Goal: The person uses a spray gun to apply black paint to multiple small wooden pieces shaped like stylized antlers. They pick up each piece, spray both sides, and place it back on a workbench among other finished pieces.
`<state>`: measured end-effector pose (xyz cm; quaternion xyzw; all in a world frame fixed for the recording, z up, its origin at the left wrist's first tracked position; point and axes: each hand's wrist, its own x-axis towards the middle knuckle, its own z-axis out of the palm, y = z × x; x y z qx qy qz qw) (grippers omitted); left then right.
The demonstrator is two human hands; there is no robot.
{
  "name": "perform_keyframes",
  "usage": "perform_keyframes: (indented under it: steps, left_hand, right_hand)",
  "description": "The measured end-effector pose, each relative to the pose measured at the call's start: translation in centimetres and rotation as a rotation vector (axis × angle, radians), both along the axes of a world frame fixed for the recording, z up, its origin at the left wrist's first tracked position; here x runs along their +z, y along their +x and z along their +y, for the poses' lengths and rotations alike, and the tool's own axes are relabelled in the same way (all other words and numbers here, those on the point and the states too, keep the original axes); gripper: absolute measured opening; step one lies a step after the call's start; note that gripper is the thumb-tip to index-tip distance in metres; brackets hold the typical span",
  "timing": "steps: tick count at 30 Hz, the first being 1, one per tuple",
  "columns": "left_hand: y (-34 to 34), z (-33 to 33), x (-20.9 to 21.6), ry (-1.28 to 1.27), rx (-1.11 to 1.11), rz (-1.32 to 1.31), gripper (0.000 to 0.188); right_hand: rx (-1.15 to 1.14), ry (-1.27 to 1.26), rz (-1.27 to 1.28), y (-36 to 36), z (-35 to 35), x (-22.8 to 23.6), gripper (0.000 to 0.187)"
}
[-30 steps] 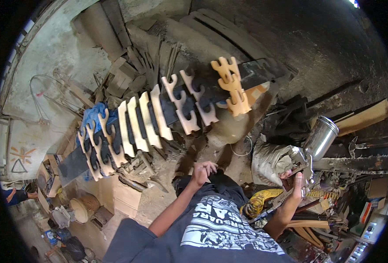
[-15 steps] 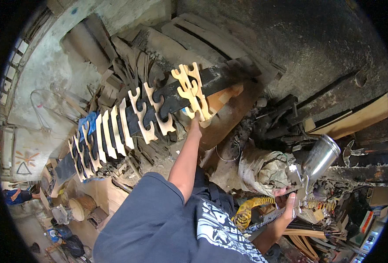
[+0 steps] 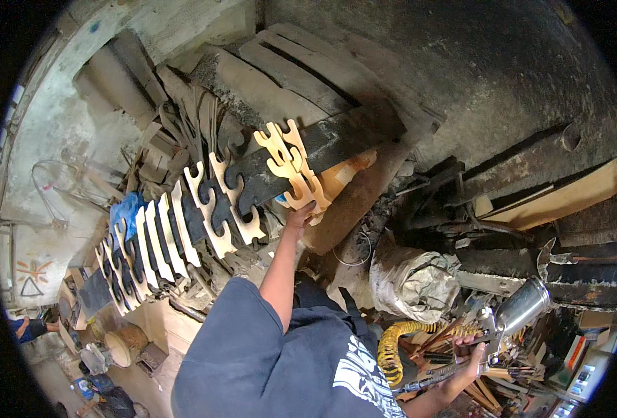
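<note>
My left hand (image 3: 301,216) is closed on the near end of pale, hook-edged wooden pieces (image 3: 280,166), which overlap at the right part of a long dark board (image 3: 336,139). More such cut-out pieces lie crosswise along the board to the left, among them a hooked one (image 3: 204,202) and a straighter one (image 3: 163,233). Off to the right, my right hand (image 3: 470,354) grips a spray gun (image 3: 490,338) with a silver metal cup (image 3: 524,305). A coiled yellow air hose (image 3: 390,352) runs near the gun's handle.
A crumpled whitish sack (image 3: 414,279) stands below the board's right side. Dusty planks (image 3: 308,66) lean behind the board. Scrap wood and tools crowd the lower right. At far left are a round wooden block (image 3: 126,346) and part of another person (image 3: 33,327).
The view has shifted, so the board and wooden pieces sit lower and further left. My right hand has moved the spray gun lower and further right. My left hand stays at the pieces' end.
</note>
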<state>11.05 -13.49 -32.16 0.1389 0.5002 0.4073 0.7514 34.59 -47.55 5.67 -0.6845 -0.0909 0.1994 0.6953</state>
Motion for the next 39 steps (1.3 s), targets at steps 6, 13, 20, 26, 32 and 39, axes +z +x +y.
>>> perform_keyframes:
  steps: [6,13,20,26,32,39]
  left_hand:
    - [3.8,0.2,2.0,0.012,-0.027,0.079,0.042]
    - [10.9,7.4,4.7,0.110,-0.167,0.074,0.051]
    - [16.1,11.2,2.3,0.089,-0.137,-0.136,0.063]
    - [17.6,10.9,-1.2,0.054,-0.094,-0.233,0.063]
    - [16.6,10.7,0.7,-0.052,-0.090,-0.054,0.070]
    - [9.1,13.7,6.5,0.605,0.047,1.188,0.052]
  right_hand:
    - [0.082,0.061,-0.001,-1.4,1.6,0.4,0.033]
    - [0.034,-0.048,-0.031,-2.2,1.8,0.9,0.032]
    - [-0.055,-0.102,-0.088,-2.7,-0.2,0.4,0.034]
    - [-0.150,-0.106,-0.068,-3.2,-1.6,0.2,0.039]
    - [-0.193,-0.086,-0.056,-3.7,-1.4,0.3,0.037]
    - [-0.215,-0.130,-0.055,-4.1,-1.0,0.2,0.036]
